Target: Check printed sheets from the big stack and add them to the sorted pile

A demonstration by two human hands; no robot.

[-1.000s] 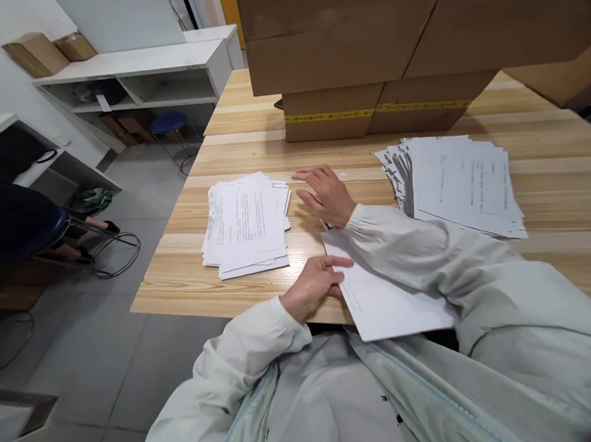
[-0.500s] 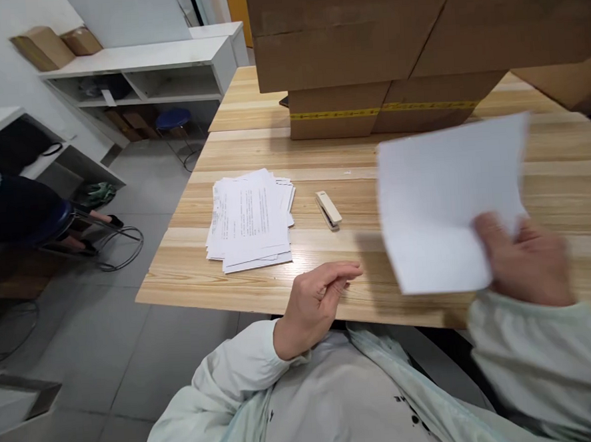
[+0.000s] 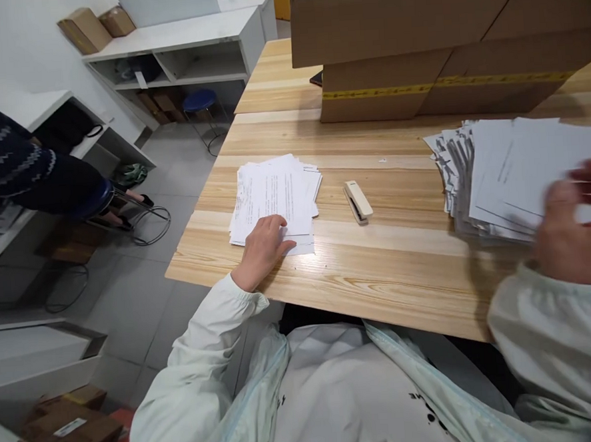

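Note:
My left hand (image 3: pixel 263 248) rests on the front edge of a loose stack of printed papers (image 3: pixel 281 188) at the left of the table, thumb apart from the fingers. Between the two paper groups lies a cream stapler (image 3: pixel 358 202), touched by neither hand. On the right is a thick, uneven pile of papers (image 3: pixel 502 168), with mostly blank sheets on top. My right hand (image 3: pixel 571 234), blurred by motion, is over that pile's near right part with thumb and fingers apart. I see no sheet lifted in it.
Large cardboard boxes (image 3: pixel 394 28) with a yellow tape band stand at the back of the wooden table (image 3: pixel 403 268). A person on a stool (image 3: pixel 86 200) is at the far left. White shelves (image 3: pixel 184 38) and a blue stool (image 3: pixel 199 100) stand beyond the table.
My left hand has moved from the table's front edge onto the left papers. My right hand has moved right and let go of the white sheet; the right pile now shows. The view has shifted.

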